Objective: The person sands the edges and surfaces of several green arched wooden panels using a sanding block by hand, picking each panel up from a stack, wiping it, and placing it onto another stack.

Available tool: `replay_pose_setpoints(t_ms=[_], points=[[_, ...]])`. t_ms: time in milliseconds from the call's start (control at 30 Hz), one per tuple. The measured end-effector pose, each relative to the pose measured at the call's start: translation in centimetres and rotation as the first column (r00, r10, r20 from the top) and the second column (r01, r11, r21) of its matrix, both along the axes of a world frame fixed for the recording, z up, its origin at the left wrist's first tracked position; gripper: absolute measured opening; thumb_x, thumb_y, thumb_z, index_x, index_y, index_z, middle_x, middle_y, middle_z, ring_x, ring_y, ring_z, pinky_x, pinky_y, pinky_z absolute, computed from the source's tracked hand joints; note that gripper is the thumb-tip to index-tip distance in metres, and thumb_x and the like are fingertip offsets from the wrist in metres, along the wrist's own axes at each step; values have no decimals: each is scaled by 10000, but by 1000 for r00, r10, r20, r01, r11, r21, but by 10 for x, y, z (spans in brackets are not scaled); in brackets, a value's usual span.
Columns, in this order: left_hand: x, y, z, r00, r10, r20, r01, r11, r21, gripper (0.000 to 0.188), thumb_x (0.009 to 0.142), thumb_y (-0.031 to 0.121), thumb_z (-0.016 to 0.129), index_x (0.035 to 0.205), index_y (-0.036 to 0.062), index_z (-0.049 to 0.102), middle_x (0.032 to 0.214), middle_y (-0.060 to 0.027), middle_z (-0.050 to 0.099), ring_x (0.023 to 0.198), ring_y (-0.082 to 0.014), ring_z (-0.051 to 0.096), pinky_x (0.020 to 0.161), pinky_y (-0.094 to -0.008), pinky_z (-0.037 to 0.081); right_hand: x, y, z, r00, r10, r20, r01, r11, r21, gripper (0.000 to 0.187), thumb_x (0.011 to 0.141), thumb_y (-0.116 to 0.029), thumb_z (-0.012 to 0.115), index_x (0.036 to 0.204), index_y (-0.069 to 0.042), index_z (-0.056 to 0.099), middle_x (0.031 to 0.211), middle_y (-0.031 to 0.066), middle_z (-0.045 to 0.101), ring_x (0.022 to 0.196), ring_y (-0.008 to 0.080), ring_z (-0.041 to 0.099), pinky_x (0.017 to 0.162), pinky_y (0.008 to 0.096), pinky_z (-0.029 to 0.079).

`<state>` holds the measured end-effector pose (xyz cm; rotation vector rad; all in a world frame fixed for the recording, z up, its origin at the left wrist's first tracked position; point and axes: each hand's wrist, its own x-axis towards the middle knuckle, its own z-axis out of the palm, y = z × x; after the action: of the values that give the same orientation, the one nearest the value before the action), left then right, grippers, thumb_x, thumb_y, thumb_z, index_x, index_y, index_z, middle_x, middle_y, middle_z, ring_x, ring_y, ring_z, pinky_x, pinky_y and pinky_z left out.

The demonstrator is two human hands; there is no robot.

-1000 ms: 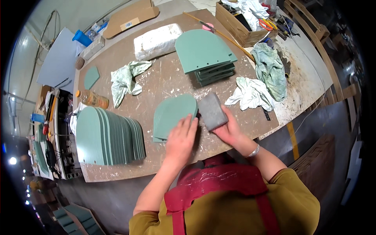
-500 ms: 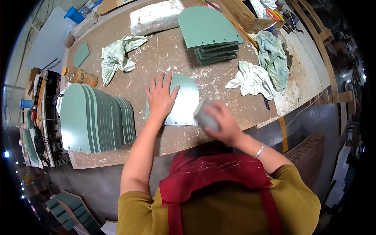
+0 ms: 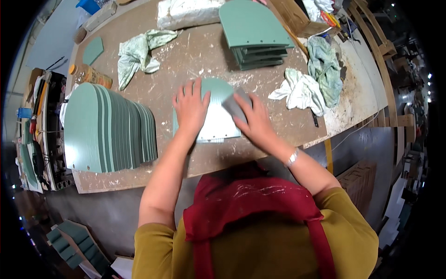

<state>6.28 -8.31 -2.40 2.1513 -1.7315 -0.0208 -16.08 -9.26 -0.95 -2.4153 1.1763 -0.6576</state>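
Observation:
A green round-topped panel [image 3: 217, 109] lies flat on the workbench in front of me, with small holes along its near edge. My left hand [image 3: 191, 104] rests on its left part, fingers stretched out flat. In my right hand [image 3: 256, 118] is a grey sanding block [image 3: 236, 104], gripped and touching the panel's right edge, slightly blurred. Part of another panel's edge shows beneath the first. A row of similar green panels [image 3: 88, 128] stands upright on the left. Farther back lies a stack of green panels [image 3: 255, 28].
Crumpled cloths lie around: a stained cloth [image 3: 134, 58] behind left, a white cloth [image 3: 301, 93] and a green cloth [image 3: 324, 69] at right. A plastic bottle [image 3: 93, 76] lies behind the upright panels. A white wrapped bundle [image 3: 188, 13] and a cardboard box [image 3: 297, 18] sit at the back.
My right hand has moved the sanding block up along the panel's right edge, away from the near corner. My left hand stays on the panel. The whole view has shifted slightly.

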Motion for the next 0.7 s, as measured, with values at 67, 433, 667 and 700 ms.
replay_pose_setpoints(t_ms=[67,433,667,700], points=[[-12,6,2,999,41,-31,-40,999,23,544,956,360,557,1424,102,456,1387,-121,511,1296,-342,429,1074,-515,287,15,-47,5,992,-99,80,95,994,59,619,855,-322,686,1411,-133,492,1312,274,478,1181,444,501,965,515,438],[-15,17,5,985,43,-170,-64,991,-118,625,900,244,644,1428,10,403,1473,-195,421,1371,-358,362,1128,-520,238,66,-84,38,992,-3,-124,19,992,125,570,840,-396,667,1332,-127,570,1182,227,535,1122,406,536,946,459,456],[-54,68,10,866,-497,-64,499,867,18,550,954,375,563,1415,87,479,1495,-120,436,1392,-319,381,1146,-486,276,76,-84,45,978,27,-207,-3,993,117,506,836,-386,654,1279,-144,621,1134,217,570,1076,398,566,925,458,475],[-53,67,6,855,-513,-77,517,856,32,553,957,377,556,1422,89,473,1495,-122,434,1391,-320,382,1149,-483,272,92,-78,50,969,111,-218,-87,989,120,496,834,-378,656,1274,-153,622,1107,212,573,1040,395,575,910,467,480]])
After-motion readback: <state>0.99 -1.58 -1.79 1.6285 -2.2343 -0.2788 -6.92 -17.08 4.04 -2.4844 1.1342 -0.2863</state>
